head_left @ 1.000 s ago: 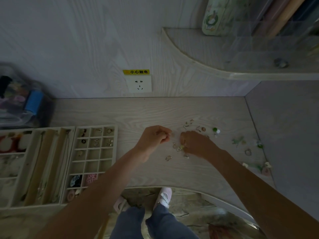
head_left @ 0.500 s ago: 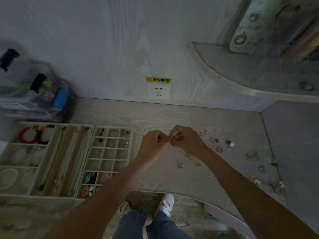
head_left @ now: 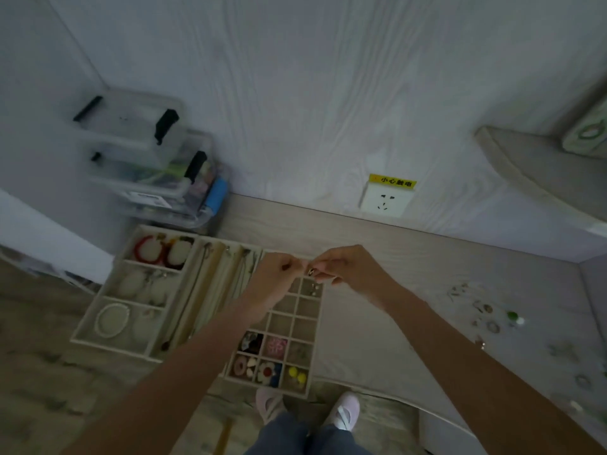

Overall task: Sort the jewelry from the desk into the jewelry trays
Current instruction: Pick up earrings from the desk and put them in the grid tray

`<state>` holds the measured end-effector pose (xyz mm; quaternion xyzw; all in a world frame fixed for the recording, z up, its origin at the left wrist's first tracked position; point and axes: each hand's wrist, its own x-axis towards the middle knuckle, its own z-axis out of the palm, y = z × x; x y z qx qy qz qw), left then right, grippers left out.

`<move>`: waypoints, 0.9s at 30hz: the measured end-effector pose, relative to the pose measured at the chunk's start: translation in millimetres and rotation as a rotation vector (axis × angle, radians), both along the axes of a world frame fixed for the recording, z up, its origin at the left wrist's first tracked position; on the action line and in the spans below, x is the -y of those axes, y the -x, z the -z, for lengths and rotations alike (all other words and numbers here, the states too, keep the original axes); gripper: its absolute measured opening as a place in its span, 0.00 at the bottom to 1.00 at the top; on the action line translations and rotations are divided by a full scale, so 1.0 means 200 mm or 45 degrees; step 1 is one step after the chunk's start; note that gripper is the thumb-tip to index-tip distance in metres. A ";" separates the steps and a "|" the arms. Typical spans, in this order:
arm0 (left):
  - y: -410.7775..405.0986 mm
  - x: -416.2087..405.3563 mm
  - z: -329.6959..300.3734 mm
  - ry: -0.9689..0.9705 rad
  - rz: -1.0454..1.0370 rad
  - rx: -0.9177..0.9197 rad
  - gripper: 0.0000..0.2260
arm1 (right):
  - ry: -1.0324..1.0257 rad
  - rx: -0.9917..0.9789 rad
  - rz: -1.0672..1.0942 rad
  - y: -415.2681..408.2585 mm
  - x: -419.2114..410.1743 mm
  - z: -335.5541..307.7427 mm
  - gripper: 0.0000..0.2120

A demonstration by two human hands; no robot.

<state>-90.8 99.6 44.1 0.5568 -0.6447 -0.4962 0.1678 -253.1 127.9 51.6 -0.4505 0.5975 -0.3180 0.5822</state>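
Pale wood-grain wall across the upper frame, with a white socket [head_left: 384, 202] under a yellow label right of centre. Light wooden tabletop [head_left: 377, 257] running from centre to the right edge. Stacked clear storage boxes [head_left: 154, 165] with black clips at upper left, against the wall.

Larger jewelry tray [head_left: 98, 323] at lower left of centre: red bangles [head_left: 154, 254] in its top compartment, a pale bead bracelet [head_left: 111, 320] in the bottom one, long chains in the narrow slots beside them. Just right of it, touching, a gridded small tray [head_left: 316, 326] of little square cells; bottom rows filled with coloured pieces, among them yellow pom-pom earrings [head_left: 297, 374] and a pink item [head_left: 276, 346]; upper cells mostly hidden by the arms.

Both forearms reaching up from the bottom edge and meeting at frame centre, above the top rows of the gridded tray. Left hand [head_left: 279, 270] curled, fingertips pinched together; too small to tell whether anything sits in that pinch. Right hand [head_left: 345, 267] curled likewise, fingers pinching a small dark-and-gold earring [head_left: 311, 271] right at the point where the two hands meet.

Loose jewelry [head_left: 486, 310] scattered on the tabletop at right of frame, well apart from the trays: small rings, hooks, a green bead [head_left: 511, 315].

Pink shoes and blue trouser legs at bottom centre.
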 end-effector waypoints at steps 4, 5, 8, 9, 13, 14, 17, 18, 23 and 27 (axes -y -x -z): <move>-0.14 0.07 -0.01 -0.309 -0.152 -0.169 0.08 | 0.059 -0.019 -0.030 -0.15 0.06 0.00 0.07; -0.17 0.08 -0.01 -0.390 -0.180 -0.214 0.08 | 0.069 -0.028 -0.045 -0.18 0.08 0.00 0.07; -0.25 0.10 -0.02 -0.493 -0.192 -0.272 0.08 | 0.083 -0.052 -0.062 -0.26 0.11 0.00 0.05; -0.27 0.11 -0.02 -0.498 -0.193 -0.273 0.09 | 0.085 -0.071 -0.067 -0.29 0.12 0.00 0.05; -0.35 0.15 0.01 -0.437 -0.160 -0.201 0.09 | 0.085 -0.107 -0.044 -0.38 0.14 0.02 0.04; -0.36 0.16 0.01 -0.402 -0.153 -0.183 0.09 | 0.092 -0.123 -0.035 -0.39 0.14 0.03 0.04; -0.41 0.17 0.03 -0.324 -0.140 -0.166 0.08 | 0.092 -0.219 -0.038 -0.42 0.15 0.04 0.03; -0.42 0.18 0.03 -0.316 -0.137 -0.166 0.06 | 0.091 -0.259 -0.047 -0.43 0.16 0.05 0.02; -0.43 0.18 0.05 -0.248 -0.192 -0.171 0.04 | 0.076 -0.380 -0.013 -0.50 0.19 0.07 0.05; -0.43 0.17 0.06 -0.114 -0.242 -0.134 0.06 | 0.070 -0.348 0.050 -0.53 0.19 0.06 0.05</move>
